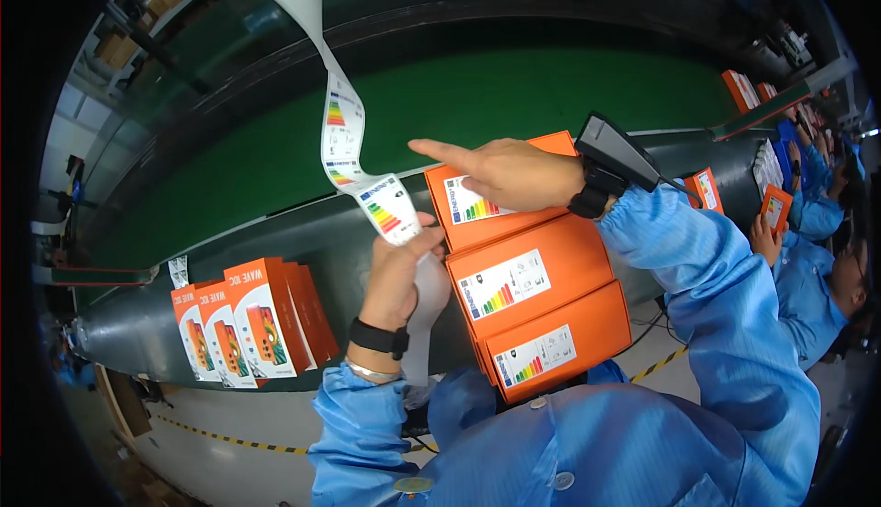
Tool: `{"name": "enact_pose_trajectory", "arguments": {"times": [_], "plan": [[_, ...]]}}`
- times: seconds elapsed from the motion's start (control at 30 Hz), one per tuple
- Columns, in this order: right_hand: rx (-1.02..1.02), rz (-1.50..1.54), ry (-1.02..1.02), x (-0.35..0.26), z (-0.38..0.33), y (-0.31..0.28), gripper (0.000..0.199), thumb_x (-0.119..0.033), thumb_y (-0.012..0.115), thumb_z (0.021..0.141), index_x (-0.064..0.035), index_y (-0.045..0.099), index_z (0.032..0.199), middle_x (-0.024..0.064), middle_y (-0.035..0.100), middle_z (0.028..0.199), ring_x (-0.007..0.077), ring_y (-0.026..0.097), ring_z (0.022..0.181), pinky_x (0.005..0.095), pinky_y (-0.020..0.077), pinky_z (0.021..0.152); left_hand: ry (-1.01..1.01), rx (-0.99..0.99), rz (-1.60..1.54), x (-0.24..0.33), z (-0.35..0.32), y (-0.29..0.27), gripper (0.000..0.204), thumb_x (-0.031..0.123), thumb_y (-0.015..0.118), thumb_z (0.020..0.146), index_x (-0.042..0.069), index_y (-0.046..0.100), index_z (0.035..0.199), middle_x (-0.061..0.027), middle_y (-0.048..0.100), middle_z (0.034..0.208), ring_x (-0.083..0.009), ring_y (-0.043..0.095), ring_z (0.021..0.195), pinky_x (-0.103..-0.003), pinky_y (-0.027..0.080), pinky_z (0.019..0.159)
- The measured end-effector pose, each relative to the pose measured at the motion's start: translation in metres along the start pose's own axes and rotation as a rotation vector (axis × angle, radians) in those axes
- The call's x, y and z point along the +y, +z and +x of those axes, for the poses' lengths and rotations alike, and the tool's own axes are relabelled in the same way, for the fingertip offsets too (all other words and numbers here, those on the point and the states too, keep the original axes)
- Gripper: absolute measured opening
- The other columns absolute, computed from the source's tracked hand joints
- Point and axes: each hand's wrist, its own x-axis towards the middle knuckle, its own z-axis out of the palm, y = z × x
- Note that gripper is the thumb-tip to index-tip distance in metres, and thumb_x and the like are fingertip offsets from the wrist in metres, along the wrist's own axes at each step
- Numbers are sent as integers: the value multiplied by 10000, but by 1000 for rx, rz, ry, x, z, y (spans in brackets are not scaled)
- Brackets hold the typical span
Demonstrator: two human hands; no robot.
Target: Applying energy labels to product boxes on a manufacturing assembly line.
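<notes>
My left hand [401, 273] is closed on a long strip of energy labels [390, 211], with printed coloured bars. The strip hangs from the upper left, twists, and its pale backing trails below the hand. My right hand [514, 175] lies over the farthest of three orange boxes [551, 144], index finger stretched out to the left and other fingers partly hidden. A white label [456, 198] shows on that box beneath the hand. The middle orange box [578, 264] and the nearest orange box [601, 323] each bear a similar label. A dark device [617, 151] sits by my right wrist.
Several orange and white phone boxes [257, 323] stand at the left on the dark work surface [367, 360]. A green conveyor belt [514, 80] runs beyond it. At the right, another person in blue [812, 268] holds a small orange box [775, 207]. Another orange box [707, 190] lies nearby.
</notes>
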Motion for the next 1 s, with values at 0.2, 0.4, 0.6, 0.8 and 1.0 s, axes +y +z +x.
{"name": "enact_pose_trajectory", "arguments": {"times": [0.2,0.4,0.6,0.8,1.0], "plan": [[-17,-203,-91,6,19,5,691,9,506,718,-119,258,1351,148,587,678,223,567,516,323,394,412,-16,-19,-127,-8,6,5,250,-37,594,717,9,508,947,-56,552,814,-138,541,730,-249,427,648],[-9,-209,-136,9,18,7,676,-6,507,749,-125,230,1354,138,561,633,238,541,501,343,386,435,-46,-46,-150,-6,10,2,276,-45,591,709,6,504,966,-60,555,827,-144,551,775,-254,433,703],[-35,-108,-100,9,18,7,669,-6,489,773,-133,197,1362,148,543,601,258,529,482,362,394,451,-33,-72,-141,-6,9,-1,290,-48,589,708,14,502,978,-56,561,842,-139,556,791,-256,436,721],[-49,-156,-110,6,18,7,675,-5,489,767,-133,200,1363,145,541,596,246,518,467,350,392,439,-55,-84,-151,-6,9,-3,306,-53,610,707,20,501,984,-51,564,844,-136,557,794,-251,440,716],[-30,-185,-107,7,19,9,697,8,499,738,-124,212,1359,142,539,582,250,510,457,351,385,430,-53,-87,-147,-9,11,-4,312,-53,619,705,22,506,986,-51,565,846,-132,557,794,-247,442,716]]}}
